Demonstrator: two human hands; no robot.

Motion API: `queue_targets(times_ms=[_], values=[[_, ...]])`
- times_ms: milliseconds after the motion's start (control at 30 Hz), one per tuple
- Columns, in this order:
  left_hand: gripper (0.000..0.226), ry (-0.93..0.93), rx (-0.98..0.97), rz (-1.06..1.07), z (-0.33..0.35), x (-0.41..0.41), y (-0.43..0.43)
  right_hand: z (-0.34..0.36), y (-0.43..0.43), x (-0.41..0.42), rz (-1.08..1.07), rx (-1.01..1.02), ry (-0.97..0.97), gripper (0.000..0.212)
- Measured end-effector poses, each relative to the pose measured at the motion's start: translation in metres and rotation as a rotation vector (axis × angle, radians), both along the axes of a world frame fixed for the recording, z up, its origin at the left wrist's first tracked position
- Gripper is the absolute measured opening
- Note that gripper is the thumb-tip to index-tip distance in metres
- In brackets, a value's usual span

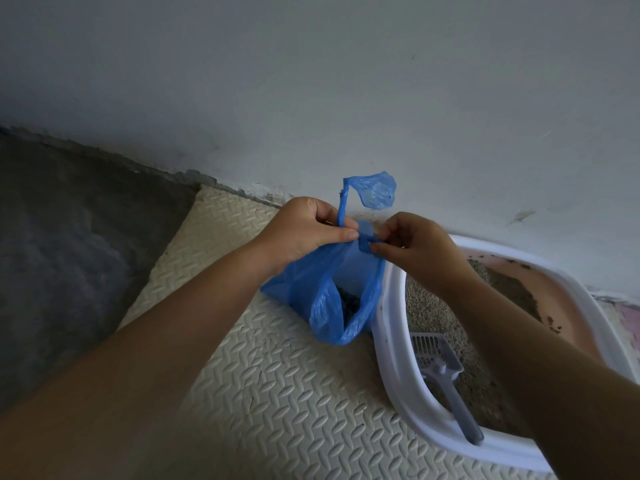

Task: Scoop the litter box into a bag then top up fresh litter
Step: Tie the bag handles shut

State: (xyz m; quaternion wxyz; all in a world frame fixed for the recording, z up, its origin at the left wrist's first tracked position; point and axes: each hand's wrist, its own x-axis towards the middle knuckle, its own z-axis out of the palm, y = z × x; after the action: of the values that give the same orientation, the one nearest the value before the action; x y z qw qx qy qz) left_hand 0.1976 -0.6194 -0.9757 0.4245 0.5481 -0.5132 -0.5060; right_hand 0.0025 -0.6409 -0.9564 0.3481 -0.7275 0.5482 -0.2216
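Open mat left of the bag; litter box hard against its right; wall behind.

A forearm hides part of the litter box; what lies in the bag is unclear.

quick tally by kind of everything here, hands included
blue bag: 1
white litter box: 1
grey scoop: 1
cream foam mat: 1
hands: 2, left hand and right hand, each pinching a bag handle
total: 6
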Motion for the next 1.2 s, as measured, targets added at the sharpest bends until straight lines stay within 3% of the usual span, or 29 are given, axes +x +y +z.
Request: queue_targets(times_ms=[200, 400, 633, 1000, 1133, 1200], values=[[0.010, 0.011, 0.013, 0.025, 0.000, 0.001, -0.002, 0.012, 0.000, -0.009, -0.028, 0.177, -0.207, 0.019], [0.013, 0.043, 0.024, 0.027, -0.001, 0.002, 0.000, 0.014, -0.003, -0.010, -0.085, 0.052, -0.180, 0.019], [0.008, 0.122, 0.039, 0.083, -0.004, 0.004, 0.004, 0.015, -0.008, -0.027, -0.223, -0.133, -0.009, 0.013], [0.010, 0.245, 0.188, 0.168, -0.016, 0.010, 0.014, 0.005, -0.008, -0.043, -0.252, -0.145, 0.218, 0.020], [0.008, 0.200, 0.144, 0.231, -0.017, 0.009, 0.013, 0.004, -0.007, -0.043, -0.248, -0.134, 0.244, 0.021], [0.017, 0.144, 0.074, 0.284, -0.020, 0.010, 0.011, 0.006, -0.006, -0.040, -0.217, -0.147, 0.248, 0.019]])
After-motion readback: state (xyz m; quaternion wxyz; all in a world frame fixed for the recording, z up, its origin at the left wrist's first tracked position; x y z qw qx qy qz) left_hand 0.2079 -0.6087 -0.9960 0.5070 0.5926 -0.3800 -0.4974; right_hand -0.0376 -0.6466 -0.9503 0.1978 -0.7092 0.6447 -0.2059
